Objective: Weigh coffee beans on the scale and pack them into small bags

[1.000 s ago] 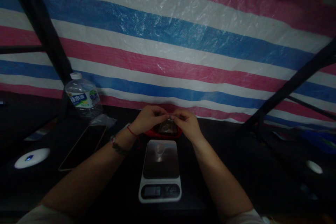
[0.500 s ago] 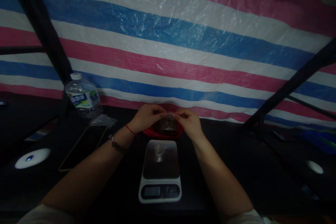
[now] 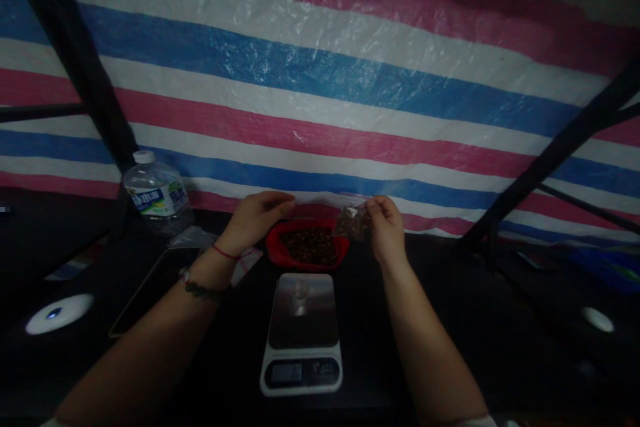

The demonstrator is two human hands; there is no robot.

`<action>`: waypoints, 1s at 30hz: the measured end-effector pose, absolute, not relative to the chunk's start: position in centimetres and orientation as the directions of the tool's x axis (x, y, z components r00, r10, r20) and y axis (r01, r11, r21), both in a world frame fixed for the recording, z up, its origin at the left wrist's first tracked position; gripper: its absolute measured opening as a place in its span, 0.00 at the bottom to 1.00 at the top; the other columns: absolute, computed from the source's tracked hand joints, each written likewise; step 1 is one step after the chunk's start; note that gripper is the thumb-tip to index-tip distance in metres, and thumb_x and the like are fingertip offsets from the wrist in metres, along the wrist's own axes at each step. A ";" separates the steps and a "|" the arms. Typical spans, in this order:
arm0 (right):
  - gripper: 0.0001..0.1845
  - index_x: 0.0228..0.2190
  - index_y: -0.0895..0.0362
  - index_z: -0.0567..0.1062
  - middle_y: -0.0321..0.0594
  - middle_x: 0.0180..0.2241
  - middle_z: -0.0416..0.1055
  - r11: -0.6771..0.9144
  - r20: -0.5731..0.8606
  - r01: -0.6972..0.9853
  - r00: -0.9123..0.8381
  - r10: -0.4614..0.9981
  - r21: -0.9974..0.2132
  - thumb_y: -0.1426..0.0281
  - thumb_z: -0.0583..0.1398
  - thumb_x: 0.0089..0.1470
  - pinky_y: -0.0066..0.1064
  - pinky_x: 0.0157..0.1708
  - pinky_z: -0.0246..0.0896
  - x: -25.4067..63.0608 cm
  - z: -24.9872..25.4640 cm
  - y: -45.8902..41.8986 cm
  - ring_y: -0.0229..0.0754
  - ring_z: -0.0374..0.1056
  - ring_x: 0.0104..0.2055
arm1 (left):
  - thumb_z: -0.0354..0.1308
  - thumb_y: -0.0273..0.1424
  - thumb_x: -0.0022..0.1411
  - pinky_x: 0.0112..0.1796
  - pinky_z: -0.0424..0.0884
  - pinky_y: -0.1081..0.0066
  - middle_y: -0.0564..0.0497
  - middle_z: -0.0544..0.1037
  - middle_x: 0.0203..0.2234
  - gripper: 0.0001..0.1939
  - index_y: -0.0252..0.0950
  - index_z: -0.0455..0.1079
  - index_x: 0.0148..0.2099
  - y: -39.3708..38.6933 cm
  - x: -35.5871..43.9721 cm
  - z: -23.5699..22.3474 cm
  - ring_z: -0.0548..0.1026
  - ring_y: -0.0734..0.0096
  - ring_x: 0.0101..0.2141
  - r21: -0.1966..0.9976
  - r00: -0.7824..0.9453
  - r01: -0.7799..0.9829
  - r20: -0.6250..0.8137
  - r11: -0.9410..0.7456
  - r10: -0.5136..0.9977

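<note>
My right hand [image 3: 387, 230] pinches the upper edge of a small clear zip bag [image 3: 351, 222] with brown bits inside. The bag hangs just above the right rim of a red bowl [image 3: 273, 250], which holds many small dark brown pieces. My left hand [image 3: 257, 219] is over the bowl's left side, apart from the bag, thumb and fingers drawn together with nothing visible in them. In front of the bowl stands a white kitchen scale [image 3: 267, 373]. A small clear cup [image 3: 300, 297] appears to rest on its dark plate.
A large clear plastic bottle [image 3: 157, 193] stands at the back left, with crumpled clear plastic [image 3: 193, 238] by its base. Near my left forearm lie a phone [image 3: 145, 293] and a white oval device [image 3: 60, 313]. Another white oval object [image 3: 597, 320] is at right. A striped tarp [image 3: 320, 100] hangs behind.
My hands have moved apart. The left let go of the bag and went left; the right carried it to the right, uncovering the bowl's contents.
</note>
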State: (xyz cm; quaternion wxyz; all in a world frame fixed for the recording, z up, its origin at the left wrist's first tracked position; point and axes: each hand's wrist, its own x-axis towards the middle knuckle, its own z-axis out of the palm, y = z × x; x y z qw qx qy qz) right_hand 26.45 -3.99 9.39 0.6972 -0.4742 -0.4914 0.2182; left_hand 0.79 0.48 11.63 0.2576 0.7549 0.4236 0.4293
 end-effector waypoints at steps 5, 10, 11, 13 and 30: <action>0.17 0.29 0.57 0.70 0.31 0.21 0.66 0.278 0.378 0.268 0.475 0.795 -0.922 0.55 0.60 0.48 0.26 0.24 0.54 32.6 5.5 -4.3 0.35 0.59 0.22 | 0.49 0.46 0.60 0.44 0.71 0.63 0.44 0.80 0.42 0.24 0.35 0.75 0.48 3.4 -4.1 9.8 0.77 0.57 0.42 0.636 0.249 0.662 0.313 -0.397 0.917; 0.16 0.30 0.59 0.73 0.43 0.27 0.74 -0.063 0.219 0.495 0.490 0.844 -0.866 0.58 0.58 0.47 0.33 0.31 0.61 37.3 -1.8 -4.7 0.44 0.69 0.30 | 0.53 0.52 0.53 0.48 0.68 0.59 0.34 0.75 0.50 0.35 0.29 0.71 0.53 3.9 -6.1 3.1 0.73 0.46 0.49 0.371 0.297 0.887 -0.007 -0.274 0.955; 0.15 0.29 0.59 0.75 0.45 0.29 0.75 -0.136 0.195 0.580 0.472 0.860 -0.803 0.60 0.58 0.47 0.34 0.33 0.61 37.9 -2.9 -4.7 0.46 0.70 0.31 | 0.54 0.53 0.52 0.50 0.67 0.59 0.32 0.72 0.52 0.38 0.28 0.68 0.56 3.6 -6.1 1.9 0.71 0.45 0.52 0.340 0.281 0.903 -0.003 -0.263 0.960; 0.14 0.32 0.59 0.77 0.48 0.33 0.76 -0.183 0.178 0.709 0.402 0.898 -0.681 0.62 0.58 0.49 0.35 0.37 0.62 38.7 -4.2 -4.7 0.48 0.71 0.36 | 0.57 0.53 0.49 0.52 0.66 0.60 0.29 0.69 0.55 0.44 0.25 0.64 0.59 3.0 -5.9 0.0 0.69 0.44 0.54 0.300 0.263 0.920 0.004 -0.252 0.965; 0.19 0.41 0.61 0.76 0.53 0.44 0.70 -0.014 0.545 0.841 0.363 0.755 -0.541 0.66 0.55 0.52 0.43 0.54 0.57 37.1 -2.0 -5.5 0.51 0.65 0.50 | 0.55 0.44 0.56 0.57 0.63 0.62 0.35 0.65 0.59 0.40 0.26 0.53 0.64 0.2 -5.8 -0.1 0.67 0.53 0.57 0.519 0.141 0.819 0.234 -0.246 0.962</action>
